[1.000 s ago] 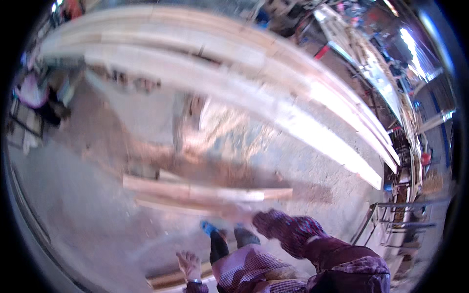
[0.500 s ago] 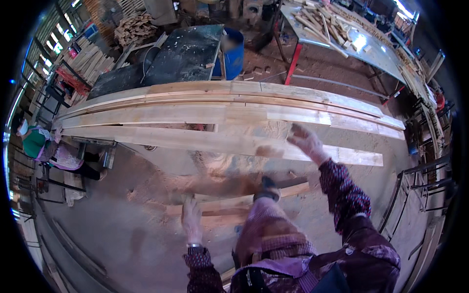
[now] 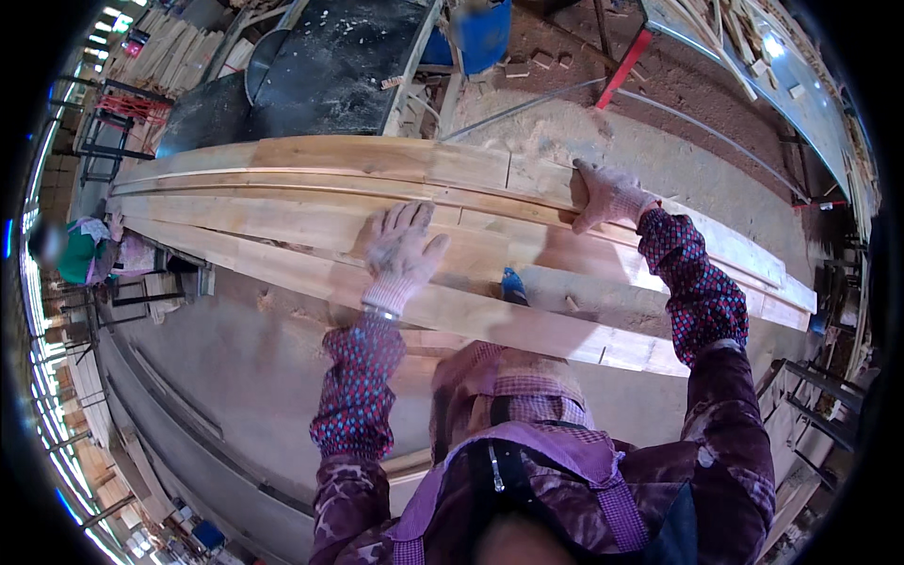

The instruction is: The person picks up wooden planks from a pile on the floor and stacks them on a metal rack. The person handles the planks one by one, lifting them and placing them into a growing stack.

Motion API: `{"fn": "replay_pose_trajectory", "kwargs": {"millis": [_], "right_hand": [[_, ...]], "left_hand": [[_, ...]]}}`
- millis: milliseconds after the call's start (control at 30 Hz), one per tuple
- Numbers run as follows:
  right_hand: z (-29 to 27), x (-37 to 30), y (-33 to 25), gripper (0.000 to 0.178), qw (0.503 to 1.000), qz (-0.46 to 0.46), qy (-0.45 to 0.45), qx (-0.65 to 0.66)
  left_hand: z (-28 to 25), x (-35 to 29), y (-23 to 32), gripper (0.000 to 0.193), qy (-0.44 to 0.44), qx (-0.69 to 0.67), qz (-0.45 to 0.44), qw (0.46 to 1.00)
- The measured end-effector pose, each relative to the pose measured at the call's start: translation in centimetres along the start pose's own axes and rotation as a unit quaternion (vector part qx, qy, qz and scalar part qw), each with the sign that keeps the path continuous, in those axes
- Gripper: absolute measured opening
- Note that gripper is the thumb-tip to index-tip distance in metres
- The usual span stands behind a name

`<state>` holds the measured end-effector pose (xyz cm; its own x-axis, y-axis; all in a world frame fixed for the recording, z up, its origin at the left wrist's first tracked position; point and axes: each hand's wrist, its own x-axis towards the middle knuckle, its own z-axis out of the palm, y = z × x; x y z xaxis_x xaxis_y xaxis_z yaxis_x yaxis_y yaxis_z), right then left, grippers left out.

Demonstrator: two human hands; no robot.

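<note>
Long boards (image 3: pixel 311 215) stretch across in front of the worker

The boards lie side by side, running from the far left to the right, with the nearest one splaying away and a blue shoe tip (image 3: pixel 512 282) showing in the gap. The left hand (image 3: pixel 403 250), in a pale glove, is open and palm down over the middle boards, fingers spread, gripping nothing. The right hand (image 3: pixel 610 196) straddles the back boards, thumb and fingers wide apart; I can't tell whether it has hold of one. Someone in green (image 3: pixel 77 256) is at the far left end.
</note>
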<state>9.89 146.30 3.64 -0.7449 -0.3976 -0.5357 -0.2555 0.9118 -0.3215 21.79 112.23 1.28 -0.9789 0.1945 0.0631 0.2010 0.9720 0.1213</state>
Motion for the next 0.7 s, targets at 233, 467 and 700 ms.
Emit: {"fn": "replay_pose_trajectory", "kwargs": {"millis": [233,467,700], "right_hand": [[2.8,-1.4,2.6,0.059,0.99,-0.039,0.133,-0.009],[1.1,-0.4,0.6,0.061,1.0,-0.025,0.002,0.009],[2.9,2.0,6.0,0.059,0.876,0.02,-0.195,0.44]], "left_hand": [[0.7,1.8,2.0,0.046,-0.162,0.071,0.005,0.984],[2.2,-0.2,0.5,0.052,-0.233,-0.159,-0.204,0.938],[-0.8,3.5,6.6,0.104,-0.126,-0.415,-0.563,0.704]]}}
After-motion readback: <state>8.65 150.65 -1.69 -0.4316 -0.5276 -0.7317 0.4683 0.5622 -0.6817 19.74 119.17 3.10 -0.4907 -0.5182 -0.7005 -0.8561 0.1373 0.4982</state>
